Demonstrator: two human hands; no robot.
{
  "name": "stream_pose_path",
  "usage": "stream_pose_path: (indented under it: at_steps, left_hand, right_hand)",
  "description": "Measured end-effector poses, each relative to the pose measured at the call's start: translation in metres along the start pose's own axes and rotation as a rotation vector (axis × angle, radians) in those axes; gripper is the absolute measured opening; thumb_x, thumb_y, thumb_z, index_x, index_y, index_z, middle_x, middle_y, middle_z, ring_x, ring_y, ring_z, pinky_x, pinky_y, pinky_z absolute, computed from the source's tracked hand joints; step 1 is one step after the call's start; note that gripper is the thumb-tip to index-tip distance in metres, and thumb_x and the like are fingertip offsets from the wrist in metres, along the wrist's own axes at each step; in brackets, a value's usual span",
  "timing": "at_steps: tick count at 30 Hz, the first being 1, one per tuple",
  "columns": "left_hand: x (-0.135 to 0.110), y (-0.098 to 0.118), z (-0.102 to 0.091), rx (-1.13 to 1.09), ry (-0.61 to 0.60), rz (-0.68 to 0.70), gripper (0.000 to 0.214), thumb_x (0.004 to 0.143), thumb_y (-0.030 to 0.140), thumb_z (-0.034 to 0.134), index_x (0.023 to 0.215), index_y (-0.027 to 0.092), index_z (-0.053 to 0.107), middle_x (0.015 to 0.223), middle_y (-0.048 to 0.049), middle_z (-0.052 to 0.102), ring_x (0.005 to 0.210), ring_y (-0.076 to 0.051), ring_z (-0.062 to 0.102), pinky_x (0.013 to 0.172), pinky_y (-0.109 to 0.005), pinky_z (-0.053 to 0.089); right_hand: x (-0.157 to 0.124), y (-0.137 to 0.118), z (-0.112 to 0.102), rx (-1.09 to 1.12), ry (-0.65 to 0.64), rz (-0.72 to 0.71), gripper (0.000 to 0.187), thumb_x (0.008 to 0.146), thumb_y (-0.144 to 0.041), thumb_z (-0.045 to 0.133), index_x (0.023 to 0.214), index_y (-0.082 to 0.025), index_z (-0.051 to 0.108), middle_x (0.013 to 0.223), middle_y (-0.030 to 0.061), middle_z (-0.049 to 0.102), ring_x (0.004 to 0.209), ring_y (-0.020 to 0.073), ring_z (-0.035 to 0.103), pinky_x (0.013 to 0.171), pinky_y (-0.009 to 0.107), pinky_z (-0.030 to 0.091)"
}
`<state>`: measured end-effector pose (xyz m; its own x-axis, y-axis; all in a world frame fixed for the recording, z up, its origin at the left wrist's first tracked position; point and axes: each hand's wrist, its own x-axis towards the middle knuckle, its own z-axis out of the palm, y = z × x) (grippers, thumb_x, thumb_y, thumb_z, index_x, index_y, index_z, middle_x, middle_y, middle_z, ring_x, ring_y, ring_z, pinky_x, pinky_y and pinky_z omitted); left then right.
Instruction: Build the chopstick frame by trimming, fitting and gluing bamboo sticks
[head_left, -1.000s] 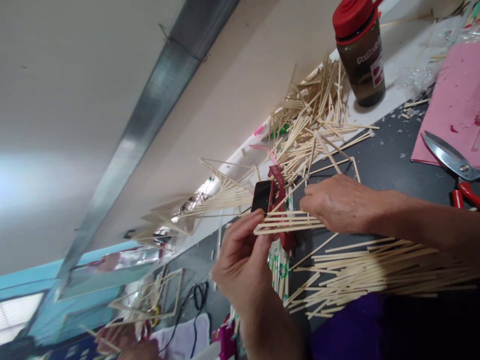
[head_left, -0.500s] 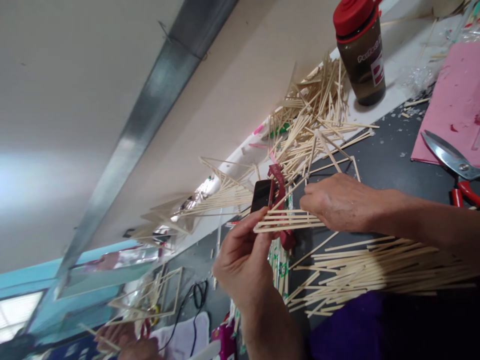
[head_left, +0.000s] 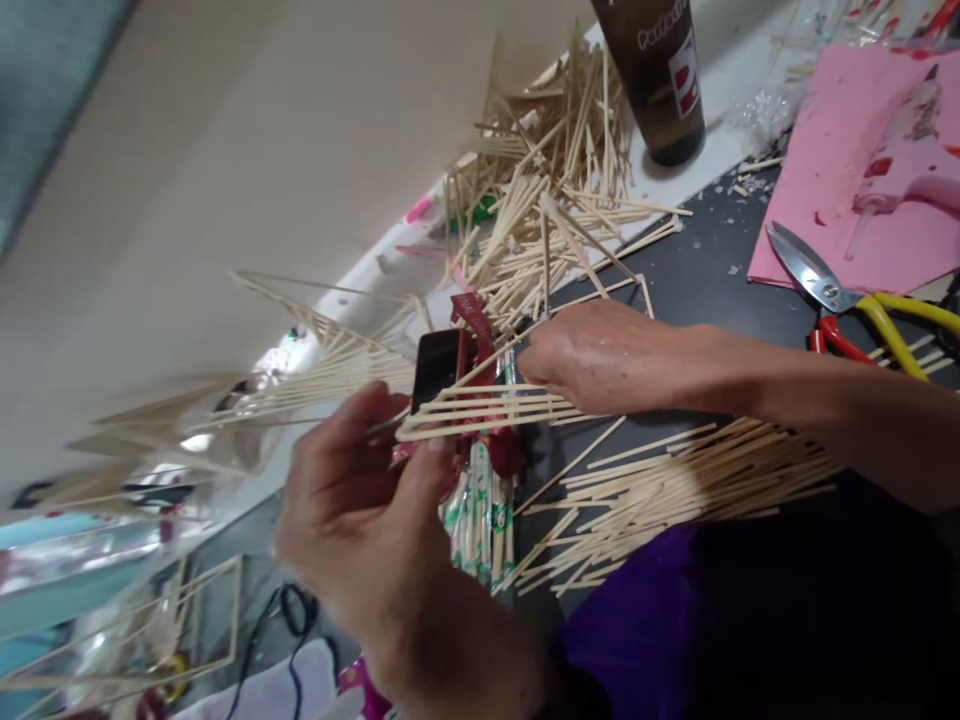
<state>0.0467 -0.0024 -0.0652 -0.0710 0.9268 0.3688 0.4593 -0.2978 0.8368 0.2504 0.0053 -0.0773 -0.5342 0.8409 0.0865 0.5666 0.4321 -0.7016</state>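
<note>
My right hand (head_left: 577, 355) is closed around the far part of a frame of thin wooden sticks (head_left: 480, 410), which spans the gap between my hands. Several of its sticks run side by side and meet at a whitish, glue-like joint. At that joint end is my left hand (head_left: 375, 500), slightly blurred, its thumb and forefinger apart. A fine pale strand runs from the forefinger to the joint; whether the thumb touches the sticks is unclear. Beneath the frame lie a dark phone (head_left: 436, 368) and a red strap (head_left: 472, 320). Loose sticks (head_left: 675, 490) are spread below my right forearm.
A brown bottle (head_left: 660, 80) stands at the back beside a heap of sticks (head_left: 555, 160). Scissors (head_left: 814, 275) and a pink glue gun (head_left: 900, 170) rest by a pink sheet (head_left: 795, 180). Wrapped chopsticks (head_left: 480, 520) and a black cable (head_left: 259, 640) lie on the left.
The view has swung right, so everything appears farther left. My left thumb and forefinger have parted from their pinch on the frame's end. My right hand keeps its hold.
</note>
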Motion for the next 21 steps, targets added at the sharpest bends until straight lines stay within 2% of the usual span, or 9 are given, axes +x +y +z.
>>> stream_pose_path:
  at_steps: [2, 4, 7, 8, 10, 11, 13, 16, 21]
  left_hand:
    - [-0.005, 0.01, -0.002, 0.028, 0.012, -0.004, 0.044, 0.056, 0.018, 0.082, 0.098, 0.031, 0.073, 0.096, 0.0028, 0.071, 0.077, -0.013, 0.062, 0.049, -0.022, 0.05]
    - [-0.014, 0.021, -0.003, 0.101, 0.094, -0.008, 0.034, 0.067, 0.022, 0.076, 0.098, 0.035, 0.071, 0.099, 0.0055, 0.069, 0.086, -0.016, 0.062, 0.059, -0.028, 0.053]
    - [-0.034, 0.031, -0.003, 0.085, 0.208, 0.053, 0.013, 0.068, 0.022, 0.072, 0.08, 0.028, 0.073, 0.072, 0.0037, 0.066, 0.061, -0.014, 0.055, 0.058, -0.033, 0.054]
    - [-0.04, 0.029, -0.003, 0.072, 0.149, 0.009, 0.009, 0.068, 0.023, 0.073, 0.076, 0.027, 0.073, 0.068, 0.0032, 0.065, 0.056, -0.013, 0.053, 0.055, -0.032, 0.053]
    - [-0.051, 0.021, -0.004, 0.071, -0.127, -0.174, 0.015, 0.067, 0.028, 0.077, 0.081, 0.026, 0.073, 0.075, 0.0014, 0.07, 0.061, -0.013, 0.06, 0.051, -0.027, 0.053]
    - [-0.055, 0.015, -0.003, 0.046, -0.204, -0.236, 0.02, 0.065, 0.03, 0.08, 0.084, 0.025, 0.074, 0.078, 0.0001, 0.071, 0.066, -0.015, 0.065, 0.051, -0.025, 0.053]
    - [-0.061, 0.001, -0.001, -0.07, -0.327, -0.347, 0.034, 0.065, 0.03, 0.081, 0.098, 0.023, 0.072, 0.094, -0.003, 0.073, 0.088, -0.02, 0.07, 0.064, -0.025, 0.058]
    - [-0.064, -0.015, 0.008, -0.254, -0.351, -0.446, 0.043, 0.066, 0.029, 0.082, 0.106, 0.023, 0.069, 0.107, -0.0059, 0.072, 0.105, -0.023, 0.067, 0.08, -0.028, 0.059]
    - [-0.066, -0.016, 0.025, -0.411, -0.339, -0.539, 0.045, 0.064, 0.03, 0.084, 0.106, 0.021, 0.07, 0.114, -0.0087, 0.07, 0.108, -0.024, 0.066, 0.089, -0.033, 0.055]
  right_hand:
    - [-0.001, 0.0, -0.001, -0.014, 0.02, -0.021, 0.025, 0.09, -0.017, 0.045, 0.083, -0.015, 0.069, 0.086, 0.0062, 0.069, 0.079, 0.0158, 0.061, 0.066, 0.026, 0.04]
    - [-0.002, -0.001, -0.002, -0.037, 0.036, -0.021, 0.024, 0.088, -0.015, 0.046, 0.083, -0.017, 0.069, 0.087, 0.0059, 0.07, 0.078, 0.0165, 0.061, 0.062, 0.027, 0.037]
    - [-0.003, -0.002, -0.003, -0.057, 0.013, 0.009, 0.025, 0.088, -0.014, 0.045, 0.084, -0.018, 0.07, 0.089, 0.0061, 0.071, 0.076, 0.0163, 0.061, 0.061, 0.027, 0.036]
    - [-0.003, -0.003, -0.003, -0.063, 0.01, 0.018, 0.026, 0.088, -0.014, 0.044, 0.085, -0.018, 0.07, 0.089, 0.0063, 0.071, 0.076, 0.0162, 0.061, 0.061, 0.027, 0.036]
    - [-0.003, -0.003, -0.002, -0.086, 0.026, 0.014, 0.026, 0.088, -0.016, 0.044, 0.086, -0.018, 0.07, 0.09, 0.0071, 0.072, 0.076, 0.0165, 0.061, 0.061, 0.028, 0.036]
    - [-0.003, -0.003, -0.001, -0.108, 0.037, 0.011, 0.026, 0.088, -0.016, 0.044, 0.087, -0.018, 0.071, 0.091, 0.0077, 0.072, 0.077, 0.017, 0.061, 0.061, 0.028, 0.036]
    - [-0.003, -0.003, 0.0, -0.165, 0.045, 0.012, 0.026, 0.087, -0.016, 0.045, 0.089, -0.016, 0.071, 0.092, 0.0093, 0.072, 0.079, 0.0183, 0.062, 0.06, 0.029, 0.035]
    - [-0.003, -0.003, 0.002, -0.213, 0.028, 0.025, 0.027, 0.086, -0.014, 0.046, 0.091, -0.015, 0.072, 0.093, 0.0103, 0.072, 0.08, 0.0188, 0.062, 0.06, 0.029, 0.033]
    - [-0.002, -0.001, 0.005, -0.222, 0.049, 0.017, 0.029, 0.088, -0.015, 0.044, 0.092, -0.013, 0.072, 0.094, 0.0121, 0.072, 0.08, 0.0181, 0.06, 0.063, 0.029, 0.034]
